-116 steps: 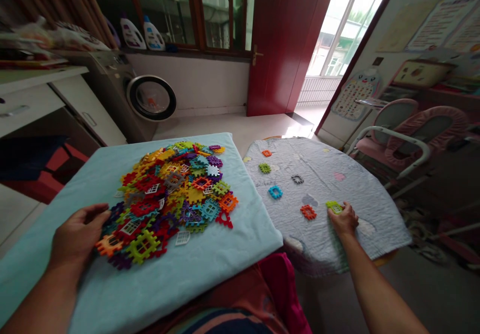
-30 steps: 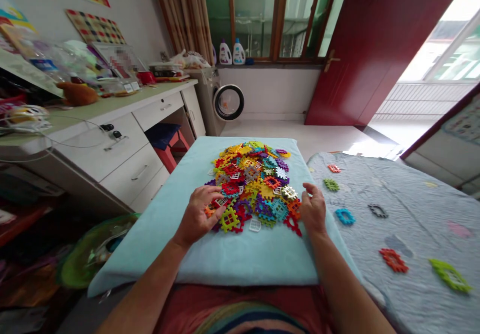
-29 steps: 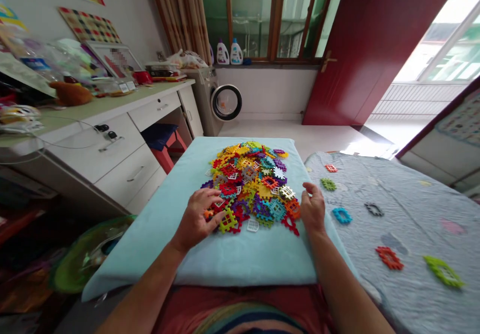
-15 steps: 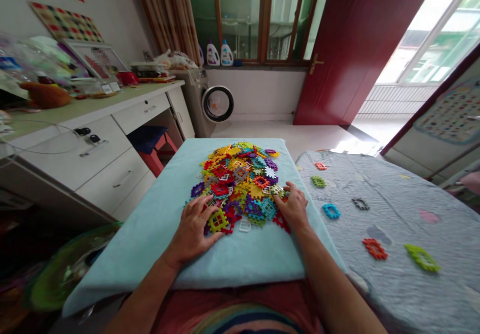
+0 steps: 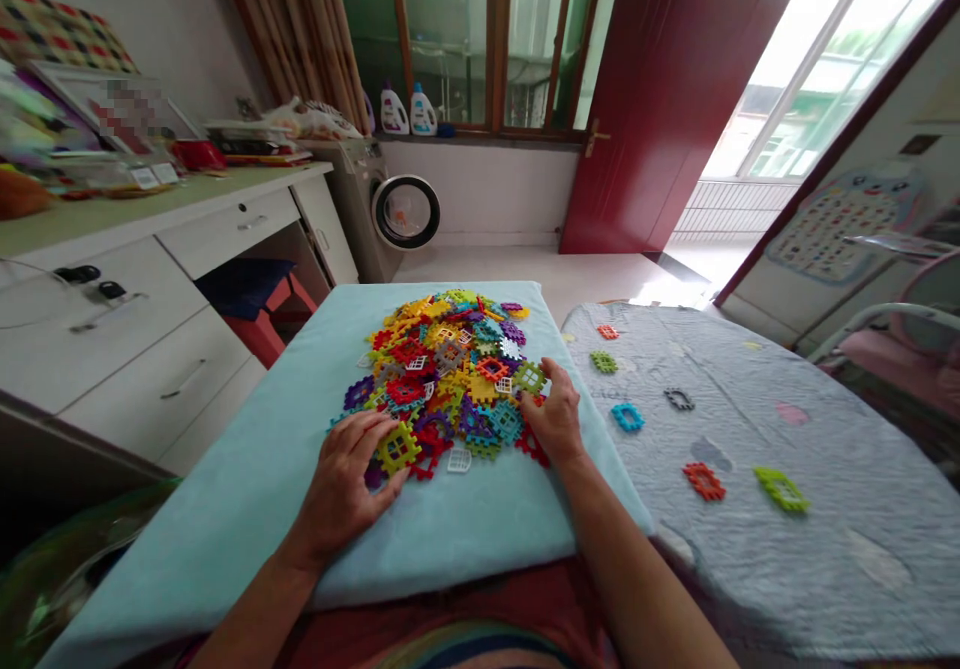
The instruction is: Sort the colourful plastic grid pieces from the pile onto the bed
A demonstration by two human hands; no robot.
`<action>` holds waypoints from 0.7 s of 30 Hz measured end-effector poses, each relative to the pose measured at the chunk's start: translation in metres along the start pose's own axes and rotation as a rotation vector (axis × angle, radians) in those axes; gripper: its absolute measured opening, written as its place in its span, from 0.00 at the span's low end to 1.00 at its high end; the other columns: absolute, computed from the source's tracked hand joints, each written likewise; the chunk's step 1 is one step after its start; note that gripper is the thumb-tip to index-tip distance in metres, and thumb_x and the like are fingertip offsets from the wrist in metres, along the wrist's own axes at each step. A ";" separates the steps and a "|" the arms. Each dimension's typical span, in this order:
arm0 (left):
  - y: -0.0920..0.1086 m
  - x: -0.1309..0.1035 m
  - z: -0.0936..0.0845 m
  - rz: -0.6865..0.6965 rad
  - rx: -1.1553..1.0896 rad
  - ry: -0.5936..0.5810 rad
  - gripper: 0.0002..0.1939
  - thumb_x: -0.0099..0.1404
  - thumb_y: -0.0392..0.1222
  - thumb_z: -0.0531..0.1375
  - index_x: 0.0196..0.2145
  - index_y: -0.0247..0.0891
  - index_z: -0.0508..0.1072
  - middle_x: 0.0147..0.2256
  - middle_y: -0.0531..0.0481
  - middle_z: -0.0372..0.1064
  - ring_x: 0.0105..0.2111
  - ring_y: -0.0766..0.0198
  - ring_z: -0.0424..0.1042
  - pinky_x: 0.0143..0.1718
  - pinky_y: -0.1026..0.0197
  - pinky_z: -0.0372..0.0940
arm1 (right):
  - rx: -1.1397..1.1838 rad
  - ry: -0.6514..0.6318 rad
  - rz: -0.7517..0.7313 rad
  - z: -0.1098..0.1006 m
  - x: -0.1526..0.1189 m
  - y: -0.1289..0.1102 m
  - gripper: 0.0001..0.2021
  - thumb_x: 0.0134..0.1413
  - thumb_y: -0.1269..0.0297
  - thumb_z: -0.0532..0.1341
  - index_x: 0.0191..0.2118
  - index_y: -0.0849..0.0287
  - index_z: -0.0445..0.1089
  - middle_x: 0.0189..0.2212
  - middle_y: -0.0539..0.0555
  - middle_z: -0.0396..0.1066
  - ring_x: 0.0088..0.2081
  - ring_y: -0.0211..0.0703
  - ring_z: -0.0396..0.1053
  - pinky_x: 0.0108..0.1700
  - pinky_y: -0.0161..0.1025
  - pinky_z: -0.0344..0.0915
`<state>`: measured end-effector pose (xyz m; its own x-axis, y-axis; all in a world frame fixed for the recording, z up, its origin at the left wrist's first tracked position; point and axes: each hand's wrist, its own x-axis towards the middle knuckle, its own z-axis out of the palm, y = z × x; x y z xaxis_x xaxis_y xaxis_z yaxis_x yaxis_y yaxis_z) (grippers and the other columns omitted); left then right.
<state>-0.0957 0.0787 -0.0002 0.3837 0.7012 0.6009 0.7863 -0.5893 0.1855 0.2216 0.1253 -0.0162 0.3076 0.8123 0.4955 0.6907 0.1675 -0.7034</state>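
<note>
A heap of colourful interlocking plastic building pieces point(image 5: 450, 369) lies on the table covered with a light blue cloth point(image 5: 465, 539). My right hand point(image 5: 556, 411) is at the heap's right side, with thumb and fingers on the edge of a light green square window-shaped piece point(image 5: 529, 377), which is tilted up. At the near left of the heap rests my left hand point(image 5: 341, 474), fingers spread and thumb apart. Beside its fingertips is a yellow-green window-shaped piece point(image 5: 398, 447). A small white lattice piece point(image 5: 459, 461) lies at the heap's near edge.
On the right, a grey patterned cloth surface point(image 5: 720, 579) carries several separate pieces, among them a blue one point(image 5: 628, 417), an orange one point(image 5: 703, 481) and a lime one point(image 5: 781, 489). A desk point(image 5: 187, 209), a stool point(image 5: 247, 294) and a washing machine point(image 5: 360, 199) with its door open stand left.
The camera view has turned slightly right, so the scene shifts left. The light green piece at my right hand now faces up more toward me. My left hand stays by the heap's near left.
</note>
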 end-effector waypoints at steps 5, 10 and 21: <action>-0.008 -0.001 0.004 -0.035 0.018 0.050 0.25 0.63 0.51 0.61 0.56 0.43 0.66 0.49 0.42 0.70 0.50 0.47 0.69 0.55 0.43 0.63 | 0.102 0.107 -0.027 -0.013 0.007 -0.001 0.27 0.51 0.67 0.60 0.59 0.60 0.62 0.51 0.62 0.69 0.53 0.51 0.68 0.57 0.50 0.65; -0.011 -0.002 0.006 -0.067 0.016 0.065 0.26 0.64 0.53 0.61 0.57 0.44 0.67 0.47 0.42 0.70 0.47 0.46 0.70 0.53 0.43 0.64 | 0.032 0.174 0.005 -0.055 0.029 0.026 0.28 0.49 0.63 0.64 0.58 0.60 0.63 0.48 0.61 0.66 0.49 0.51 0.67 0.52 0.50 0.69; -0.020 -0.008 0.013 -0.094 -0.006 0.043 0.27 0.64 0.56 0.60 0.59 0.46 0.66 0.46 0.41 0.70 0.45 0.44 0.71 0.51 0.38 0.64 | -0.396 0.104 0.157 -0.076 0.042 0.155 0.24 0.49 0.45 0.63 0.44 0.62 0.72 0.37 0.59 0.69 0.44 0.54 0.66 0.50 0.51 0.63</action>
<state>-0.1083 0.0906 -0.0191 0.2870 0.7359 0.6133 0.8148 -0.5242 0.2477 0.3914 0.1426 -0.0657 0.4791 0.7469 0.4610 0.8217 -0.1971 -0.5347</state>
